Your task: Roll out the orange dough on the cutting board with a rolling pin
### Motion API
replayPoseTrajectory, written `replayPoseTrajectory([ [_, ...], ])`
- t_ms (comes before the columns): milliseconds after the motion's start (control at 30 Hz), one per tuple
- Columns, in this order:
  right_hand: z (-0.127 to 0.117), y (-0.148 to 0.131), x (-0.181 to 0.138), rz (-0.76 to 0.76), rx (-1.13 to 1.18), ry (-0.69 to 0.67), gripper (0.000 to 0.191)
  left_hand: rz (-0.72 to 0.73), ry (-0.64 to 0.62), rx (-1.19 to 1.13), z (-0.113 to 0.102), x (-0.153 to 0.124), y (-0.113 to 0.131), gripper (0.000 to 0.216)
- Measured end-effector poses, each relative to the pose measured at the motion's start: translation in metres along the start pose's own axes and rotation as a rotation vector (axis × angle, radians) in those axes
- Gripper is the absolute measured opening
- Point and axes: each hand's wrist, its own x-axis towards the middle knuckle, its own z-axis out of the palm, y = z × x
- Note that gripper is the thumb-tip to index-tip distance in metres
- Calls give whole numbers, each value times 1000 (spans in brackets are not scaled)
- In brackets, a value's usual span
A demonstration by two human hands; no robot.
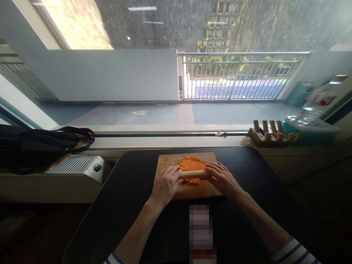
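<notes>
A wooden rolling pin [194, 174] lies crosswise over a flattened piece of orange dough [192, 163]. The dough has a ragged edge and rests on a light wooden board [165, 160]. At the pin's left end, my left hand [168, 180] has its fingers closed over the wood. My right hand [221, 176] grips the other end in the same way. Both ends of the pin are hidden under my fingers. Some dough shows on the near side of the pin, too.
The board sits on a black table [132, 190]. Along the window side are a black bag [33, 146], a white heater [79, 168], a wooden rack [269, 135], a teal container [310, 130] and a plastic bottle [320, 99]. A blurred patch [200, 231] covers something near me.
</notes>
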Motion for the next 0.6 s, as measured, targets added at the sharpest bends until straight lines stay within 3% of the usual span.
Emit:
replayPoseTrajectory([
  [133,1,11,22,-13,-3,-105,27,-41,-32,-32,9,11,-10,26],
  [367,-2,21,44,-44,42,-271,33,-62,-34,-24,27,5,-15,33],
  [500,-4,17,62,52,35,-327,47,-102,-36,45,31,8,-15,55],
  [600,5,14,70,131,-16,-352,53,-163,-45,104,32,15,-13,60],
])
